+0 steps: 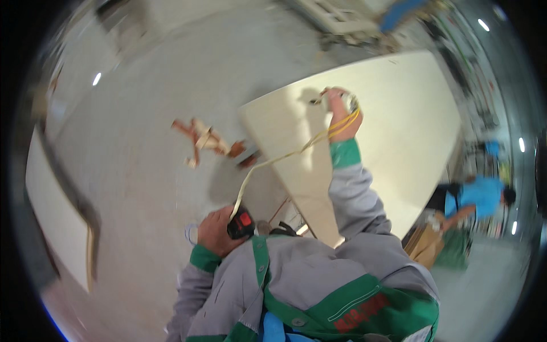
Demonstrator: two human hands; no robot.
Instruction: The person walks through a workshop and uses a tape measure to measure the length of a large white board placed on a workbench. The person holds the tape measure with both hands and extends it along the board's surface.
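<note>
My left hand (pixel 214 233), low in front of my chest, is closed round a small black case with a red patch (pixel 240 226), possibly a tape measure. A pale yellow strip or cord (pixel 279 160) runs up from that hand to my right wrist, where it splits into two yellow strands. My right hand (pixel 341 111) is stretched out over a large cream board (pixel 399 114). Its fingers curl round a whitish, rounded thing (pixel 350 102) whose kind I cannot make out. A small dark tip shows beside the fingers, over the board.
Left of the board, a blurred reddish-brown and cream object (pixel 205 138) stands over the grey floor (pixel 137 188). Another pale panel (pixel 54 211) is at the far left. On the right a person in a blue shirt (pixel 481 198) works beside brown and green material (pixel 436 246).
</note>
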